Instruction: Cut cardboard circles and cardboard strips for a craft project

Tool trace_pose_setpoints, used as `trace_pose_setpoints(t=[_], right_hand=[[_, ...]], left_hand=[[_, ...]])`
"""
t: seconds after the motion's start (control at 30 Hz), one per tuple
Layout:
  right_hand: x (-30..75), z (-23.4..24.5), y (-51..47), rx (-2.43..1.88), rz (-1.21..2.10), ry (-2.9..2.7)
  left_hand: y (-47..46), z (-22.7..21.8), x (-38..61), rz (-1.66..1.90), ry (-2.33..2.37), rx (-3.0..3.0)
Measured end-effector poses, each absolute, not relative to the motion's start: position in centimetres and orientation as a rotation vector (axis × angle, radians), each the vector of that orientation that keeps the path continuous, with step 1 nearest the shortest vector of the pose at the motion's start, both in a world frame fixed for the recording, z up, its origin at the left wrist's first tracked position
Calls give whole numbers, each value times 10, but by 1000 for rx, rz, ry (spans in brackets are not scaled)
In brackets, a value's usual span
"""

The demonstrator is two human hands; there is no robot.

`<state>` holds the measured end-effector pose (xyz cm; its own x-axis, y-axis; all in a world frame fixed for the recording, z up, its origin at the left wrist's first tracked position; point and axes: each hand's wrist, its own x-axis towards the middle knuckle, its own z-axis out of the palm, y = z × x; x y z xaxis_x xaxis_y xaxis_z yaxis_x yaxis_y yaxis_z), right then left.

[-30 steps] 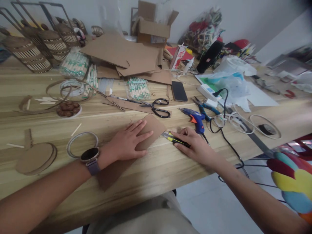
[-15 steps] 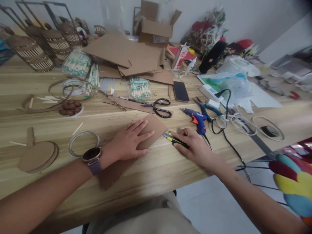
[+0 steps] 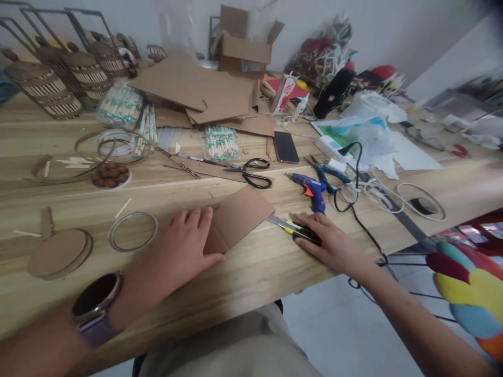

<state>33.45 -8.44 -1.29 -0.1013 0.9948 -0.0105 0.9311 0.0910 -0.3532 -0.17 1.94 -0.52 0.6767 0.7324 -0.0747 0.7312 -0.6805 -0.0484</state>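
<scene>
A utility knife with a yellow and black handle lies flat in my right hand. Its blade is out, and the tip meets or overlaps the right corner of a piece of brown cardboard. The cardboard has a crease near its lower left. My left hand, with a watch at the wrist, rests over the cardboard's left end, fingers stretched and thumb spread along the near edge. That end is hidden under the hand.
Beyond the cardboard lie black-handled scissors, a blue glue gun, pliers and a phone. On the left are a tape roll, round cardboard pieces and a bowl of brown nuts. Cardboard sheets are stacked behind.
My left hand has slid left and nearer, uncovering more cardboard. My right hand has moved slightly right and nearer with the knife, and more of its blade shows. The view has shifted a little.
</scene>
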Motion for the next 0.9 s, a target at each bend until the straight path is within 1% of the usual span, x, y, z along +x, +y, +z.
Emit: trace_pose_setpoints(t=[0.13,0.3,0.4,0.5,0.53,0.6,0.7,0.8,0.9], right_hand=[[339,-3,-88,-1985,522,-2135],[357,17,-90,-1975,767,-2154],[367,25,-93,-2052,877,-2056],[371,29,-94,-2067,1065,-1794],[371,30,-93,-2049,1085,-1703],[369,33,-89,-2008,1024,-1616],[359,41,-77,-1946,918,-1706],[342,51,-62,-1877,1008,-1881],[323,62,-50,-1818,1117,-2050]], left_hand=[[17,3,-4,172,-1327,-2857],[42,24,-5,206,-1432,-3050],[45,48,-12,74,-1388,-3093],[25,61,-19,-63,-1329,-2952],[14,61,-21,-26,-1267,-2937],[-10,52,-23,77,-1098,-2983],[-38,31,-24,230,-980,-3015],[-46,18,-23,411,-978,-3033],[-42,15,-22,422,-948,-3057]])
